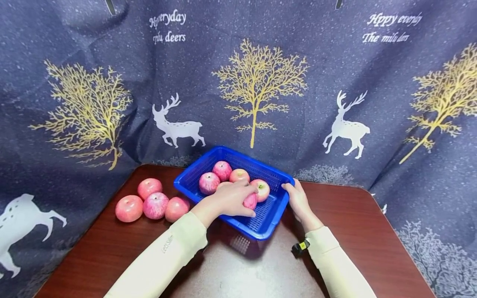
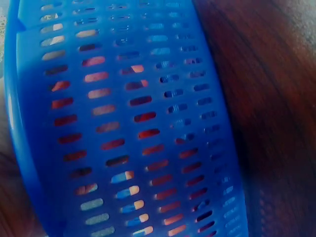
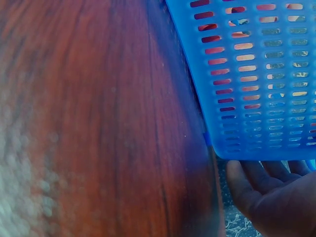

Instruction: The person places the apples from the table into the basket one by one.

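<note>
A blue plastic basket (image 1: 208, 155) with slotted walls holds several red and pink apples (image 1: 222, 170). Reaching over its near rim, my left hand (image 1: 232, 199) grips an apple (image 1: 250, 201) inside, with the thumb on the near side and the fingers over the top. Another apple is mostly hidden behind this hand. At the basket's right end, my right hand (image 1: 299, 200) holds the rim, its thumb over the edge. In the right wrist view the fingers (image 3: 239, 180) of that hand lie against the rim. The basket wall (image 2: 123, 108) fills much of the left wrist view.
Left of the basket, several more apples (image 1: 155, 205) sit together on the brown wooden table (image 1: 350, 215). A dark blue cloth (image 1: 231, 25) with printed trees and deer hangs behind the table. A small black device (image 1: 299, 248) is at the right wrist.
</note>
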Demonstrator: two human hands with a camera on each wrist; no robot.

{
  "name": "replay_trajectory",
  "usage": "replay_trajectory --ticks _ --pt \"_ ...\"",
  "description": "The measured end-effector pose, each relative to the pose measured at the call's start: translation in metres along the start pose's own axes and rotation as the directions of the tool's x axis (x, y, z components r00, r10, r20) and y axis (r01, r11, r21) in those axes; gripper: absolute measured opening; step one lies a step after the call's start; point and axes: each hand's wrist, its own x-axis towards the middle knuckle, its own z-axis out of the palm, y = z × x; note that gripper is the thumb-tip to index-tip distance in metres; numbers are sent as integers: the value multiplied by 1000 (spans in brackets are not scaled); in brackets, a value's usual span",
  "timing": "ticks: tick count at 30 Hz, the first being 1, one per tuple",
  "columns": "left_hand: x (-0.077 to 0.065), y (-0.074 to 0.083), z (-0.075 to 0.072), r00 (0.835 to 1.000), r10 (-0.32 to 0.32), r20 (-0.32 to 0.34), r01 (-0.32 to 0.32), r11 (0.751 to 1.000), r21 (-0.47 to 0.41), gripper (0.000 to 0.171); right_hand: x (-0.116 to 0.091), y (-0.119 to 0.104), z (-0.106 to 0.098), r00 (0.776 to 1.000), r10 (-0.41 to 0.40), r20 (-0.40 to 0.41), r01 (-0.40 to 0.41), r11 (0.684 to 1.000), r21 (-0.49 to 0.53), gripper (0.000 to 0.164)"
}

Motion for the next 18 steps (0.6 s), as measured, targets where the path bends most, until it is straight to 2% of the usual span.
replay_trajectory --ticks 3,10,18 --pt "2 2 3 1000 23 20 -23 1000 7 72 0 -1 1 1000 -4 -5 4 1000 -1 47" --pt "6 6 9 993 101 62 -99 994 -37 64 -2 -1 -1 1000 5 -1 -5 1000 -8 48" --pt "6 9 8 986 110 128 -105 993 -45 64 -1 0 0 1000 4 0 -4 1000 8 48"
